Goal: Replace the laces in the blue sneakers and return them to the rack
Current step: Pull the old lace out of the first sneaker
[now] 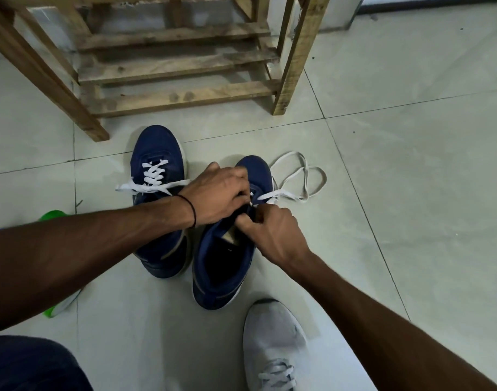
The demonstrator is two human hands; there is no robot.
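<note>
Two blue sneakers stand side by side on the tiled floor, toes toward a wooden rack (pixel 174 69). The left sneaker (pixel 157 162) carries a white lace threaded through its eyelets, ends spread sideways. The right sneaker (pixel 222 266) has its tongue area covered by both hands. My left hand (pixel 219 193) curls over the eyelets. My right hand (pixel 272 232) pinches the white lace (pixel 298 176) at the shoe's upper edge. The rest of that lace trails in loops on the floor to the right of the toe.
The rack's slatted shelves hold nothing in view. A grey shoe (pixel 272 342) worn on a foot sits at the bottom right of centre. A green and white object (pixel 55 306) lies partly hidden under my left forearm. Dark trousers fill the bottom left corner.
</note>
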